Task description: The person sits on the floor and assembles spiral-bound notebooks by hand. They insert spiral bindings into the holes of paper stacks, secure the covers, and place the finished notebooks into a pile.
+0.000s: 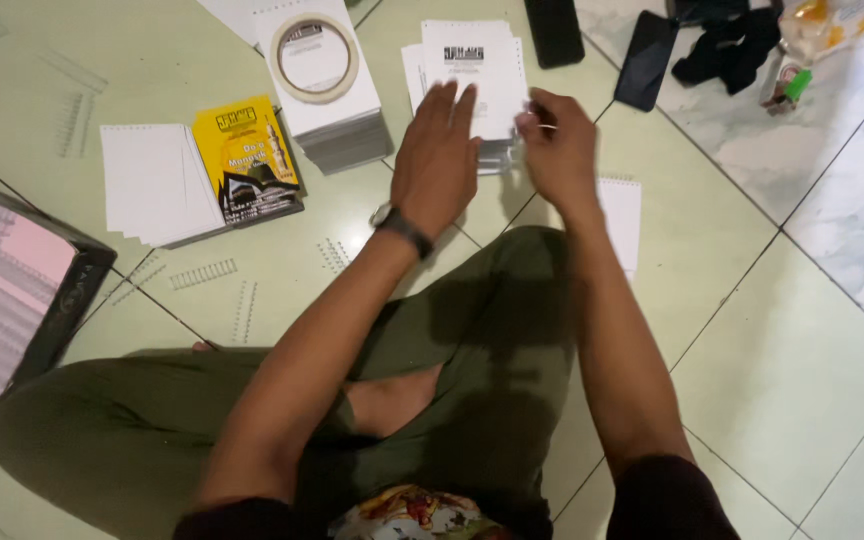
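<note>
My left hand (439, 160) lies flat with fingers apart on a small stack of white printed pages (474, 70) on the floor in front of my crossed legs. A dark watch sits on that wrist. My right hand (557, 148) is at the stack's right edge, its fingers pinched on a thin white binding wire (542, 126) along the edge of the pages. The lower part of the stack is hidden under both hands.
A tall pile of white booklets (337, 110) carries a roll of tape (314, 57). Left of it lie yellow covers (247, 158) and blank white sheets (150, 183). Loose spiral wires (204, 273) dot the tiles. Two dark phones (646, 60), black cloth (727, 48) and a box (12, 290) border the area.
</note>
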